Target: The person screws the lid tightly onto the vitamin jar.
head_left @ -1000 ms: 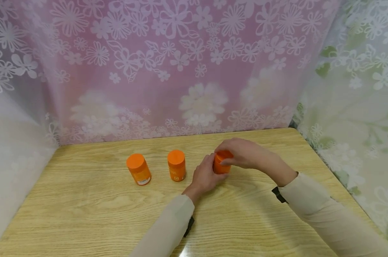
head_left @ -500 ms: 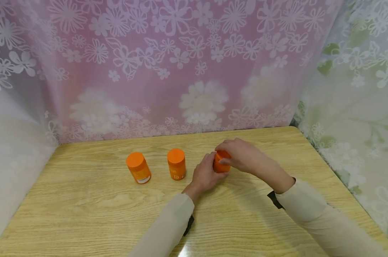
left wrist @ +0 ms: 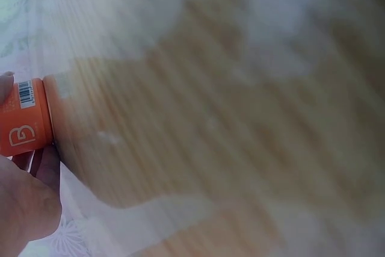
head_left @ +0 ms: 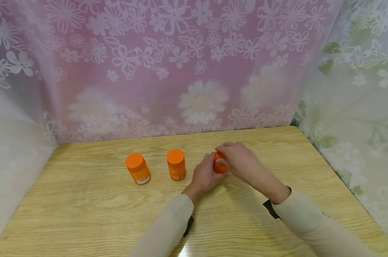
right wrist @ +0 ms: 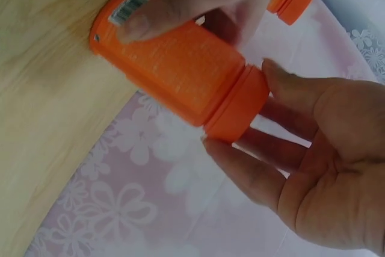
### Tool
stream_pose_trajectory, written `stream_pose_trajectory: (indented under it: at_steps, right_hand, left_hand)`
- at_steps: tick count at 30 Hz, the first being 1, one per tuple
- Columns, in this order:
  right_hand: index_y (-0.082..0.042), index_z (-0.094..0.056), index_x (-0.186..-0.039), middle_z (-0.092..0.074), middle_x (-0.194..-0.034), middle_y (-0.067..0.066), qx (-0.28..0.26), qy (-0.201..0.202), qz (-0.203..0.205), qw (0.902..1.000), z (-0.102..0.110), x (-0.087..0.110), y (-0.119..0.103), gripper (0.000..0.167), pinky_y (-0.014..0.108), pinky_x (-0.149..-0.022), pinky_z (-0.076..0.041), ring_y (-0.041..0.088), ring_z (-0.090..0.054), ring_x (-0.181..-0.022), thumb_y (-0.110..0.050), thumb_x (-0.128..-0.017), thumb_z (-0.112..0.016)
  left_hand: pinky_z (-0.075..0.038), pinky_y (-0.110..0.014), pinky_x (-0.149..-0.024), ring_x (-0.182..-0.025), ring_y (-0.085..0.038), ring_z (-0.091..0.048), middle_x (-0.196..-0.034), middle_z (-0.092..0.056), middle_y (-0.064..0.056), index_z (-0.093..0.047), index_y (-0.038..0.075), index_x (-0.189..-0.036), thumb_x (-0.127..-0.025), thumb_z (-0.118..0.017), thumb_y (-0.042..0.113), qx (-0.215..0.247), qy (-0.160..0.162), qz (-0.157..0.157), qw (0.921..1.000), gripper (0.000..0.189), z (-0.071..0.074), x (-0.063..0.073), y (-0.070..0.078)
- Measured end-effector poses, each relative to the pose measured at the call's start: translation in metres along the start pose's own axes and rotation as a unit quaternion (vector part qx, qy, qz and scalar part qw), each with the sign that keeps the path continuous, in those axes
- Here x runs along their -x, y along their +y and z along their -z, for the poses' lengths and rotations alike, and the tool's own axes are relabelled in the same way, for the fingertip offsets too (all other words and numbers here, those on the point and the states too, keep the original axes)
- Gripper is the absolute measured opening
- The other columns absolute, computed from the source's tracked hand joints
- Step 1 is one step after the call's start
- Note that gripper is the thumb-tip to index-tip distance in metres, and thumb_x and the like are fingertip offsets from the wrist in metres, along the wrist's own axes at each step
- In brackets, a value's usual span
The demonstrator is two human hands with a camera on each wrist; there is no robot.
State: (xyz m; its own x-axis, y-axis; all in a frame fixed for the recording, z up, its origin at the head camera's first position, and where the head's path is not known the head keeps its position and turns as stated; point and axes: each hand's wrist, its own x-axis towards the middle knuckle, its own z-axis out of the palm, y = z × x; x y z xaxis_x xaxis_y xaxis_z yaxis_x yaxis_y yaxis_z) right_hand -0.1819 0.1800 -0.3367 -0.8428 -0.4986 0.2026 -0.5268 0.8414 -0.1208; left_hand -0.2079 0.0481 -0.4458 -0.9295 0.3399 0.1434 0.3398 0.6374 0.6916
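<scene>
An orange jar [head_left: 219, 166] with a screw lid stands upright on the table, right of centre in the head view. My left hand [head_left: 206, 175] grips the jar's body low on its near left side. Over its top, my right hand [head_left: 243, 160] holds the orange lid [right wrist: 239, 108] by the rim with thumb and fingers, as the right wrist view shows. The lid still sits on the jar there. A barcode label [right wrist: 128, 9] shows near the left thumb. In the left wrist view, part of the jar [left wrist: 25, 126] appears at the left edge.
Two similar lidded orange jars stand to the left: a nearer-middle jar [head_left: 176, 165] and a farther-left jar [head_left: 137, 169]. The wooden table [head_left: 94, 214] ends at the back against a pink floral curtain [head_left: 142, 89]. Pale floral curtains flank both sides.
My right hand has turned on the lid, its wrist and forearm swinging toward me and slightly left. The left hand and the jar have stayed in place.
</scene>
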Motion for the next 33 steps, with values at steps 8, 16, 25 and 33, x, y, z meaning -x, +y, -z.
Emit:
stream_pose_trajectory:
  at_steps: [8,16,25,33]
  right_hand:
    - [0.002,-0.067,-0.111,-0.066,-0.103,0.013,0.028,0.04,-0.014,0.9987,-0.008,-0.001,-0.009,0.032,0.044,-0.084,-0.047,0.031,-0.062,-0.089,-0.016,-0.084,-0.074]
    - [0.001,-0.068,-0.11,-0.067,-0.106,0.015,0.024,0.052,-0.026,0.998,-0.01,0.0,-0.013,0.031,0.043,-0.083,-0.046,0.032,-0.062,-0.092,-0.017,-0.086,-0.073]
    - [-0.003,-0.067,-0.114,-0.066,-0.112,0.013,-0.024,0.047,-0.058,0.9969,-0.012,0.003,-0.008,0.034,0.044,-0.081,-0.049,0.034,-0.06,-0.093,-0.021,-0.086,-0.073]
    - [-0.005,-0.068,-0.112,-0.066,-0.111,0.011,-0.063,0.067,-0.056,0.9942,-0.016,0.007,0.002,0.034,0.046,-0.079,-0.05,0.035,-0.059,-0.095,-0.024,-0.085,-0.074]
  left_hand:
    - [-0.049,-0.032,-0.082,-0.091,-0.017,-0.056,-0.109,-0.053,0.0,-0.046,0.017,-0.131,-0.081,-0.075,0.044,-0.014,0.007,0.009,0.9998,0.064,0.002,0.001,0.001]
    - [-0.05,-0.032,-0.08,-0.09,-0.017,-0.057,-0.106,-0.052,0.0,-0.046,0.016,-0.132,-0.08,-0.075,0.043,-0.009,0.01,0.018,0.9997,0.065,0.003,0.004,0.001]
    - [-0.048,-0.03,-0.076,-0.087,-0.016,-0.056,-0.103,-0.051,0.001,-0.048,0.018,-0.13,-0.079,-0.077,0.043,0.003,0.019,0.024,0.9995,0.063,0.001,0.004,0.002]
    - [-0.048,-0.03,-0.08,-0.091,-0.015,-0.056,-0.107,-0.051,0.001,-0.047,0.019,-0.132,-0.079,-0.077,0.043,0.024,0.01,0.024,0.9994,0.065,-0.002,0.004,0.002]
